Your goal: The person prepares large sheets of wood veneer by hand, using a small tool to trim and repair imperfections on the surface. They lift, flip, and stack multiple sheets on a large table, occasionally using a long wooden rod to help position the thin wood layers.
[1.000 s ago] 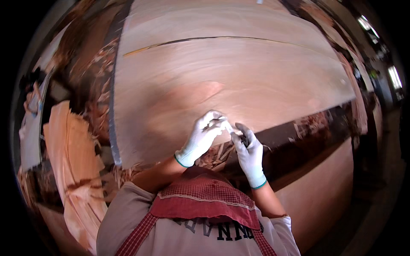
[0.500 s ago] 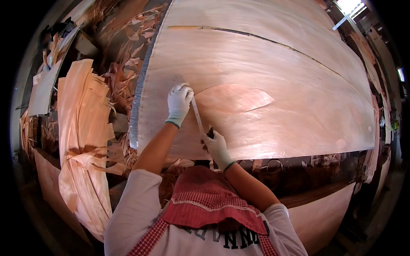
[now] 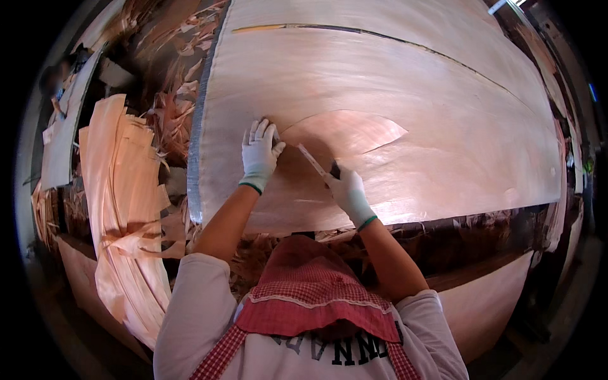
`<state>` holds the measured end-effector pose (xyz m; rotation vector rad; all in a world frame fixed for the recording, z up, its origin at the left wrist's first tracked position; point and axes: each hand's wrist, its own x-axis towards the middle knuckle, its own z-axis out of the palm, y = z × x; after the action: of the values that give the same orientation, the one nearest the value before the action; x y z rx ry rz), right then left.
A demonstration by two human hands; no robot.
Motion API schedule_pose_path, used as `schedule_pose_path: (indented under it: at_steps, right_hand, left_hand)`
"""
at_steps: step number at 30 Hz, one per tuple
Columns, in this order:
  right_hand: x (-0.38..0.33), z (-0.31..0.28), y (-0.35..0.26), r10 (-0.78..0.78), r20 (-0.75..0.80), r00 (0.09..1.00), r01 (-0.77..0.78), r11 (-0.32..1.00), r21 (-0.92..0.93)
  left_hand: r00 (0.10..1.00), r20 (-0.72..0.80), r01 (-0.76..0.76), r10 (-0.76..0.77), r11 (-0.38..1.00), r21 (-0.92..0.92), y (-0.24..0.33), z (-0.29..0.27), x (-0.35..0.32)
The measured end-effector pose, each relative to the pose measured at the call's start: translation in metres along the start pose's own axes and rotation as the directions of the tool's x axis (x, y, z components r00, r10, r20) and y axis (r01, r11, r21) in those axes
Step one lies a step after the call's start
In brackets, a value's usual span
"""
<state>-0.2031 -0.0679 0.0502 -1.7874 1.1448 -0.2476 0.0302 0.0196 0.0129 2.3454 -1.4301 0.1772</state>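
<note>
A large pale veneer sheet lies flat in front of me. On it rests a darker, leaf-shaped veneer patch. My left hand, in a white glove, presses flat with spread fingers on the sheet at the patch's left end. My right hand, also gloved, is closed on a thin pale blade-like strip. The strip points up and left along the patch's lower edge, toward my left hand. I cannot tell whether it is a knife or a strip of tape.
A stack of curled veneer strips hangs at the left. Torn scraps pile up beside the sheet's grey metal-looking left edge. A dark seam crosses the far sheet. More veneer lies lower right.
My hands, together at the sheet's front edge a second ago, have parted. The left moved up and left and now lies flat. The right follows with the strip at the patch.
</note>
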Motion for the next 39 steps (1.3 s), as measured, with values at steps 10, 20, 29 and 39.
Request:
schedule_pose_path:
  at_steps: [10,20,29,39]
  right_hand:
    - [-0.035,-0.001,0.043,0.174,0.001,0.985,-0.163,0.919,0.360]
    - [0.098,-0.098,0.003,0.143,-0.056,0.988,-0.120,0.947,0.297]
    - [0.104,-0.090,0.011,0.270,-0.115,0.956,-0.175,0.840,0.514]
    - [0.111,-0.115,0.021,0.391,-0.129,0.911,-0.297,0.841,0.451]
  left_hand:
    - [0.799,0.221,-0.548,0.558,0.829,-0.112,0.072,0.003,-0.029]
    - [0.898,0.080,-0.391,0.433,0.867,-0.308,0.112,0.011,0.081]
    - [0.847,0.143,-0.459,0.511,0.841,-0.286,0.128,0.069,0.120]
    - [0.824,0.160,-0.494,0.544,0.827,-0.268,0.134,0.070,0.132]
